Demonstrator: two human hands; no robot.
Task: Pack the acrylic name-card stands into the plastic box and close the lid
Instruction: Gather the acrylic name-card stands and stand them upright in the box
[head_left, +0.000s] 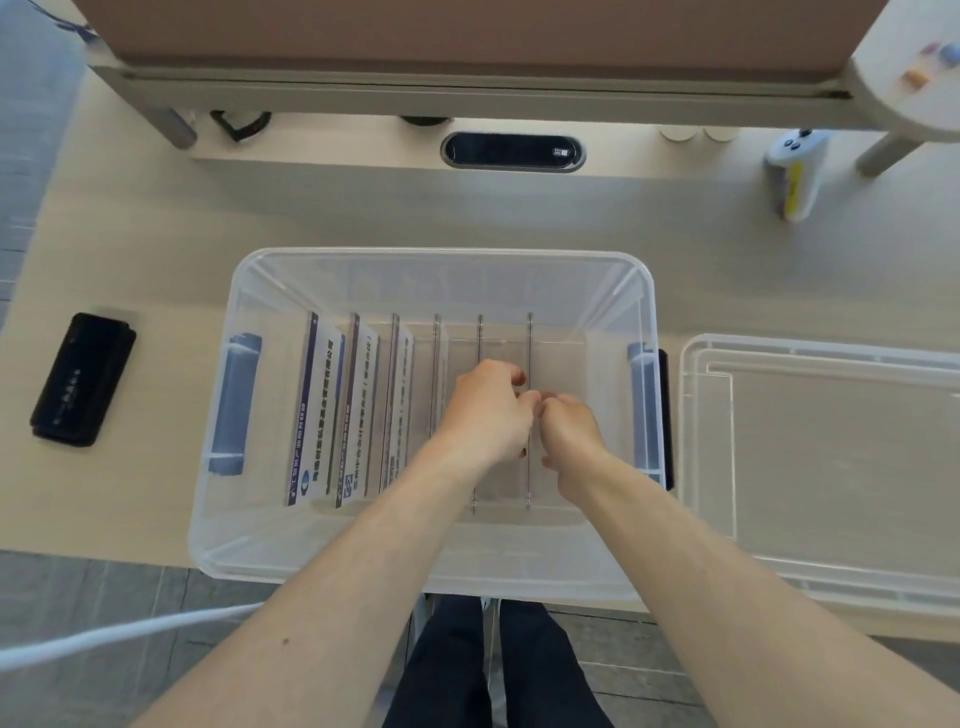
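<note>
While both hands are down inside the box (441, 257), the step is to seat the 6th stand (530, 338) in line. L hand (488, 410) and R hand (569, 431) meet at its top edge. The fingers are curled and, as far as I can see, pinch the thin acrylic from both sides; the tips are partly hidden. The stands (395, 405) are upright in a row across the box floor, three at left w/ printed cards, the others clear. The 6th is at the right end, apart from the right wall. To do this well, I think: hold it vertical and parallel to its neighbour, set the base flat on the floor before loosening the pinch, and let go slowly, because a tall thin sheet may tip and knock the row. Lid (831, 467) lies on the table (156, 234) just right of the box, not yet on.
</note>
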